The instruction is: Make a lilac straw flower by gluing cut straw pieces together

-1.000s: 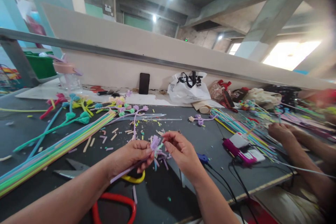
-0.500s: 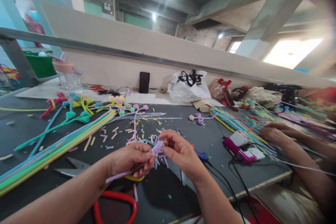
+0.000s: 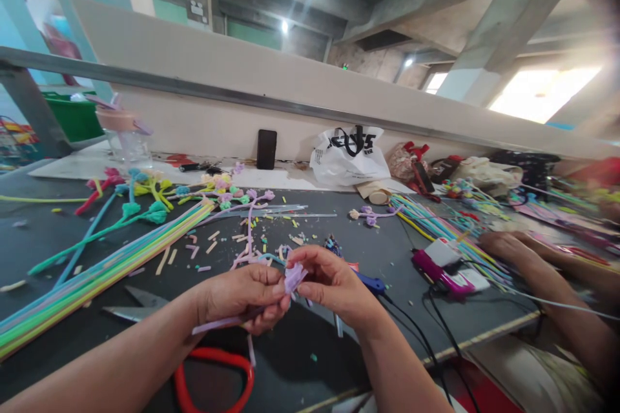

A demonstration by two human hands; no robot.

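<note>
Head view, lilac tuft point(image 3: 294, 278) — between hands point(image 3: 245, 295) point(image 3: 334, 285), touching

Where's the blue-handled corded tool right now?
Head view, right of centre: the blue-handled corded tool lies on the dark grey tabletop, just right of the right hand and left of the glossy magenta device.

The person's bare left forearm point(image 3: 126, 352) slants up from the lower left corner to the left hand point(image 3: 249, 297), whose thumb point(image 3: 271, 292) presses forward in a pinch over the fingers point(image 3: 266, 319) curled beneath it. The bare right forearm point(image 3: 397, 355) climbs more steeply from the bottom edge to the right hand point(image 3: 336, 284), which is turned inward. Its index finger point(image 3: 307, 256) arches above and its thumb point(image 3: 317, 292) extends below, both tips near the left hand's thumb tip.
</note>
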